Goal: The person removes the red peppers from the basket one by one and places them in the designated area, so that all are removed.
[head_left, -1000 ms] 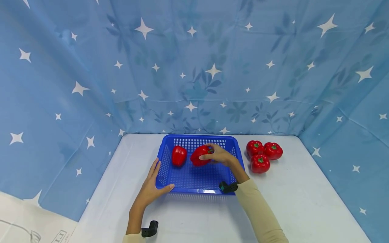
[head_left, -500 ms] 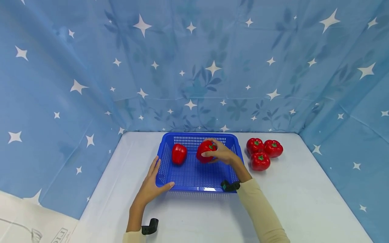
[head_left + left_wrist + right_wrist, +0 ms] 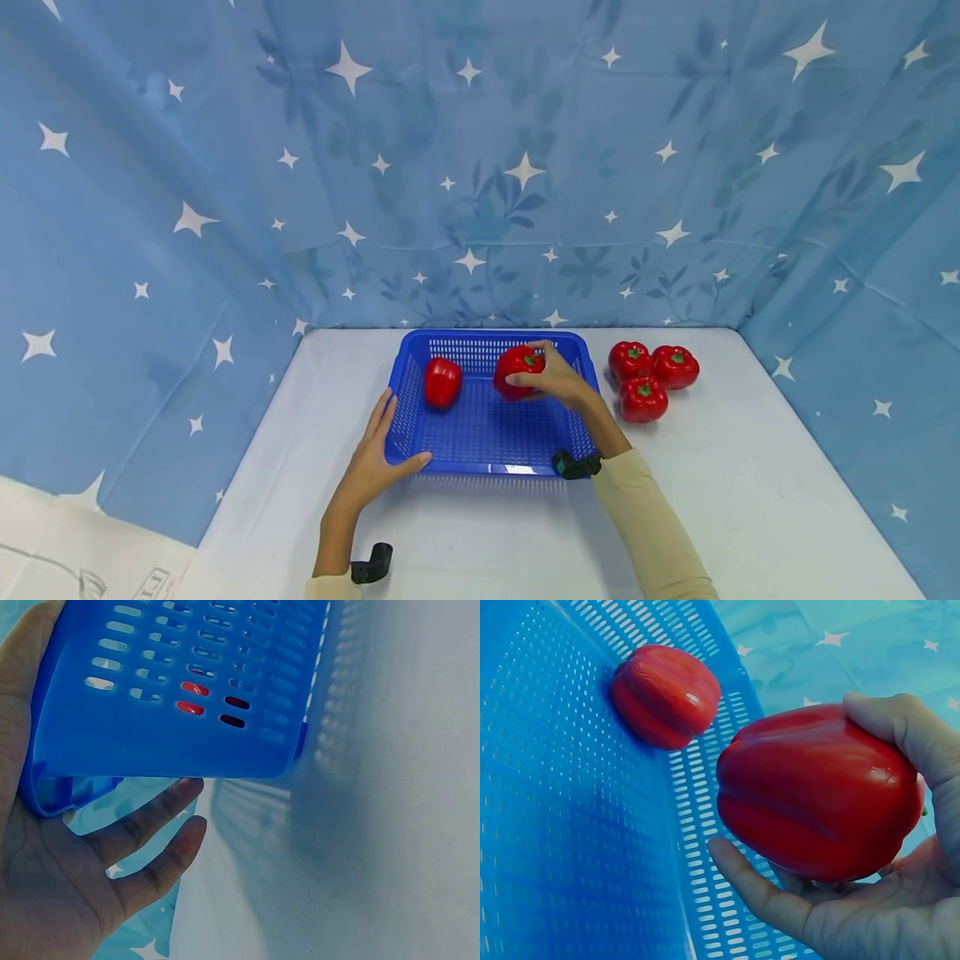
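A blue plastic basket (image 3: 487, 468) with slotted walls stands on the white table. My right hand (image 3: 558, 379) grips a red bell pepper (image 3: 513, 375) over the right half of the basket, thumb on one side and fingers beneath in the right wrist view. Another red bell pepper (image 3: 442, 383) lies inside, near the back left. At the basket's front left corner rests my left hand (image 3: 372, 467), its fingers straight and spread along the left side and its thumb toward the front rim. Red patches of pepper show through the basket wall (image 3: 165, 742) in the left wrist view.
Three red bell peppers with green stems, one at the back left (image 3: 630, 361), one at the back right (image 3: 675, 367) and one in front (image 3: 642, 400), sit together right of the basket. A blue star-patterned curtain (image 3: 480, 208) hangs behind the table (image 3: 465, 533).
My right hand has moved to the right with the bell pepper, which has turned and come nearer the basket's right side. The left hand has stayed at its corner.
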Available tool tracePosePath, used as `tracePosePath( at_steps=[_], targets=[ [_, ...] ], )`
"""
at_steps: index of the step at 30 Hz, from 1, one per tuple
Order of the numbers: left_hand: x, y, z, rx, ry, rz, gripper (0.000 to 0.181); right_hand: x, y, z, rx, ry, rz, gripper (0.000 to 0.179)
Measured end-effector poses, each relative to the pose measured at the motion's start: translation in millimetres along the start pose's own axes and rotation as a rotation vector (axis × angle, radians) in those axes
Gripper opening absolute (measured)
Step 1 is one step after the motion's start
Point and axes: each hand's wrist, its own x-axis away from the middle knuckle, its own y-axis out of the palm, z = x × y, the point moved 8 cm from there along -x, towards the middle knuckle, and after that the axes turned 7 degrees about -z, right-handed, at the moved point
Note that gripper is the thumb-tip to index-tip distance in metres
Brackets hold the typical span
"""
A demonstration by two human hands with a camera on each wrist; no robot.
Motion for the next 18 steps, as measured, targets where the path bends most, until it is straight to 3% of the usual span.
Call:
tracePosePath(
  at_steps=[18],
  targets=[
    [1.1, 0.7, 0.0, 0.006, -0.004, -0.005, 0.111, 29.3, -25.7, -9.1, 0.068, -0.084, 0.112, 0.081]
  ],
)
